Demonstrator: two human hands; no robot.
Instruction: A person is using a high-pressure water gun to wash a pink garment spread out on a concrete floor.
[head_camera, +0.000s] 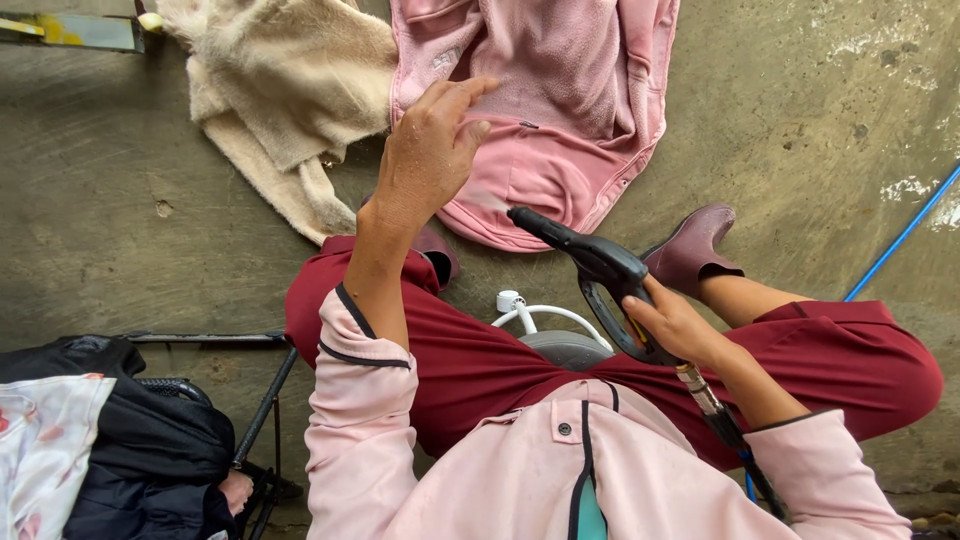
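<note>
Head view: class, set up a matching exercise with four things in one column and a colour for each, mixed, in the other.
Things:
1. fleece jacket
2. spray gun
3. boot
4. hose

Colours:
a. blue
b. black
c. pink
d. maroon

Pairs: 1-c, 2-b, 3-d, 4-a. The right hand grips the spray gun; the left hand is raised, empty.

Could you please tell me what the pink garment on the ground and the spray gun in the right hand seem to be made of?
Pink garment: soft fleece, apparently, with a fuzzy matte nap. Spray gun: black moulded plastic, probably, smooth with a slight sheen.
</note>
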